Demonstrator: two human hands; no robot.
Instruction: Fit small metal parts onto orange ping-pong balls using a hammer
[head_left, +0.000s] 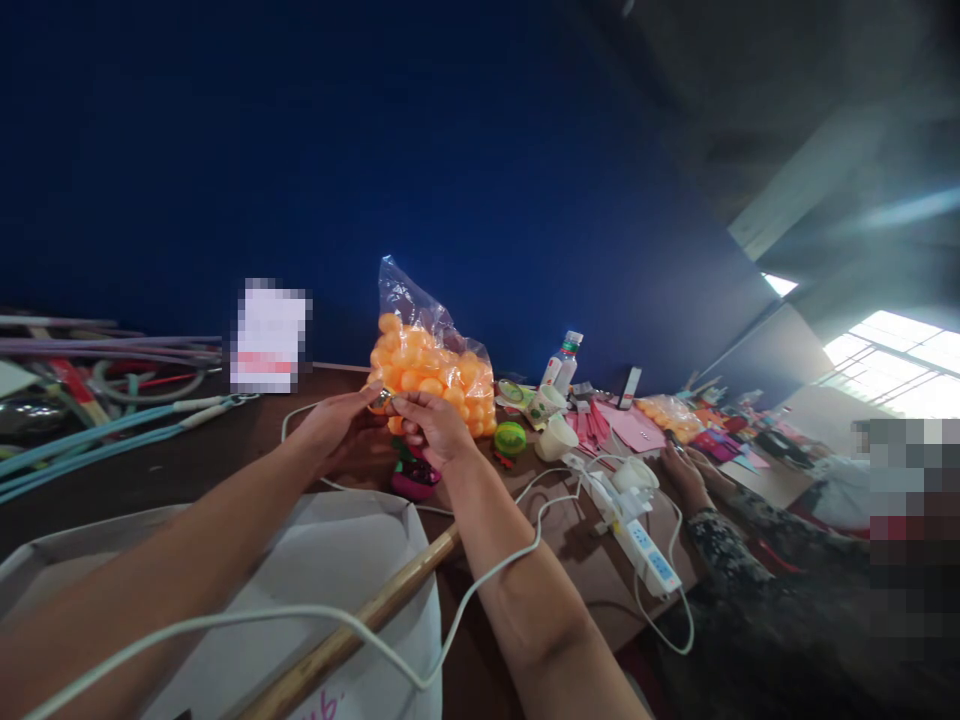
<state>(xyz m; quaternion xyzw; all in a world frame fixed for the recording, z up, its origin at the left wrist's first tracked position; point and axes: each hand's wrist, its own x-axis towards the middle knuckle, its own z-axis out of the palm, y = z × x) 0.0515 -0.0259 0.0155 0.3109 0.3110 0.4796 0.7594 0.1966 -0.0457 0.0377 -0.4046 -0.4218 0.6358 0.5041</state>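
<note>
My left hand and my right hand meet in front of a clear plastic bag full of orange balls. Their fingertips pinch a small shiny gold-coloured piece, too small to name for sure. Both hands are closed. Just below my right hand is a magenta container with small dark pieces in it, partly hidden. A green striped round item lies to the right of the bag.
A white power strip and a white cable run across on the right; the cable crosses my right forearm. A wooden stick lies over a white box. Cups, bottles and a co-worker's hands are farther right.
</note>
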